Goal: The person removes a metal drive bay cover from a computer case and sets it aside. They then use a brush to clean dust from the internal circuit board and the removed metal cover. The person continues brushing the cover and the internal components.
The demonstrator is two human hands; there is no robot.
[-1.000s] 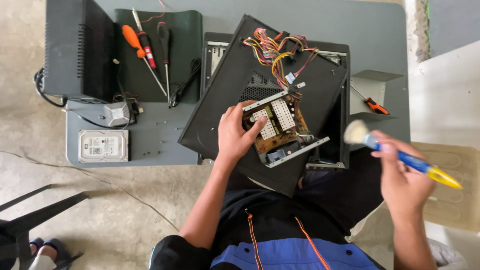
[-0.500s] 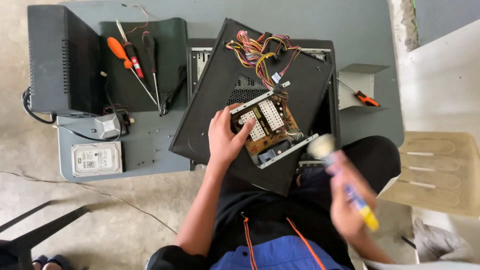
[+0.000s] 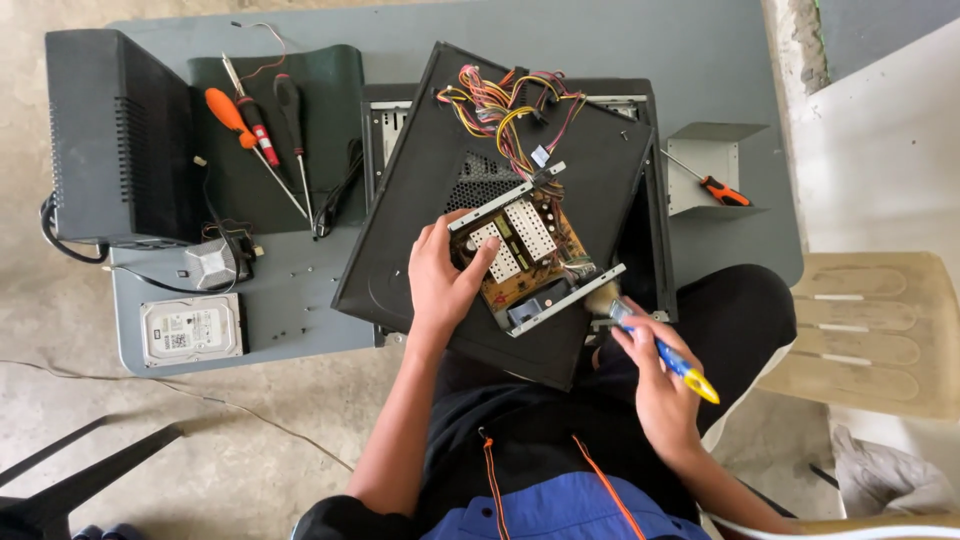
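Right hand (image 3: 660,385), clamped on brush (image 3: 655,342), now down from raised spot at right; bristles touch edge of power unit (image 3: 530,265). Left hand (image 3: 440,285) stays gripping unit's left side, fingers on board. Unit lies open on black case (image 3: 440,190), cables (image 3: 510,100) beyond hands. Judgement: dusting stroke starts.
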